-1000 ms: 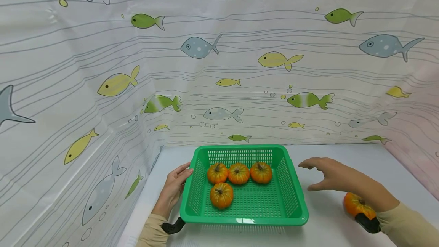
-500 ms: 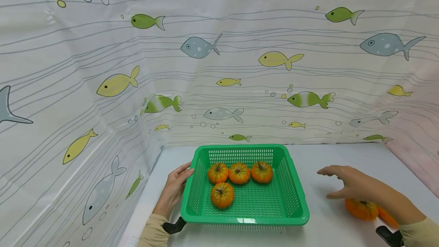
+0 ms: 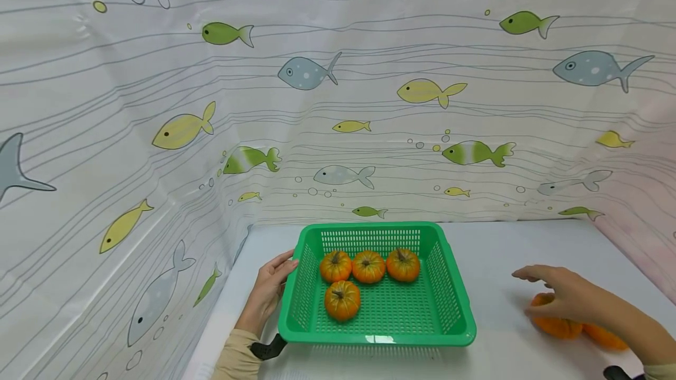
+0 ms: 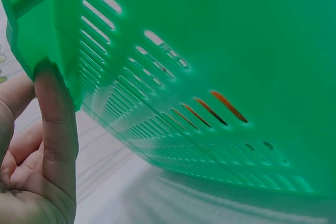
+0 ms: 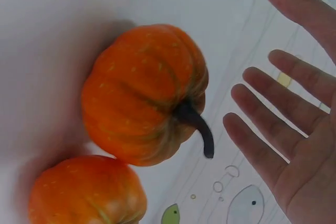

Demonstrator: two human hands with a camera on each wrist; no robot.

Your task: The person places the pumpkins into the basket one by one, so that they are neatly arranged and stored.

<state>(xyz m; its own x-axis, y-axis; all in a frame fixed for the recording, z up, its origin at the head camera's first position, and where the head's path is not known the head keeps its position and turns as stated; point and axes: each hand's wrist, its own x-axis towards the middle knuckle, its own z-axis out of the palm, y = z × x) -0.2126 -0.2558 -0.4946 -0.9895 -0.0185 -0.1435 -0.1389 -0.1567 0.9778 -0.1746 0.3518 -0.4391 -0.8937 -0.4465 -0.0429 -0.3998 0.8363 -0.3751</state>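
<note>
My left hand holds the left rim of a green plastic basket, thumb at the top edge. In the left wrist view, fingers reach up under the rim of the basket. Several small orange pumpkins sit inside: three in a row at the back and one pumpkin in front. To the right of the basket, my right hand hovers with fingers spread over a pumpkin, partly covering it. The right wrist view shows this pumpkin with a dark curved stem, apart from the open fingers.
A second loose pumpkin lies right beside the first, partly behind the right forearm. The white table carries everything. Fish-patterned sheets rise as walls at the back, left and right.
My right hand has moved right and slightly down, away from the basket to over the loose pumpkins. My left hand and the basket have stayed in place.
</note>
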